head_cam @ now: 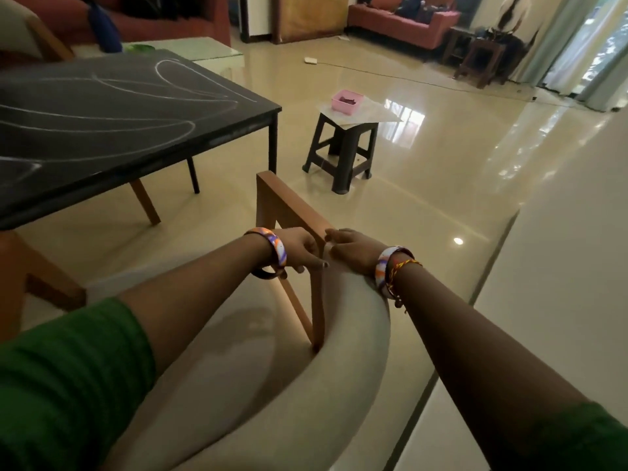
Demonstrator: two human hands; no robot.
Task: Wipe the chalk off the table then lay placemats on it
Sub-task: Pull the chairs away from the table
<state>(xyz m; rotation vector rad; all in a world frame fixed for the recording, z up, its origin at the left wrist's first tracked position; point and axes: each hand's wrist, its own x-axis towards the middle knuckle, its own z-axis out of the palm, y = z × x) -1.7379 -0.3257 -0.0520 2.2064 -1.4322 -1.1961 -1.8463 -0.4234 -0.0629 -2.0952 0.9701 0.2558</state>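
Observation:
The black table [217, 127] stands at the upper left, with white chalk lines [102, 122] looping across its top. In front of me is a chair with a cream backrest [244, 362] and a wooden arm [289, 205]. My left hand [299, 248] grips the rear end of the wooden arm, fingers curled down over it. My right hand [353, 248] lies on the top of the backrest beside it, fingers curled over the edge and touching the wood. A dark stool [343, 154] beyond the chair carries flat white sheets [377, 112] with a pink tub [346, 100] on top.
Glossy tiled floor [441, 185] spreads to the right and beyond the stool. Another chair's wooden frame [37, 287] is at the left edge under the table. A red sofa [404, 22], small wooden tables [479, 59] and a cable on the floor lie far back.

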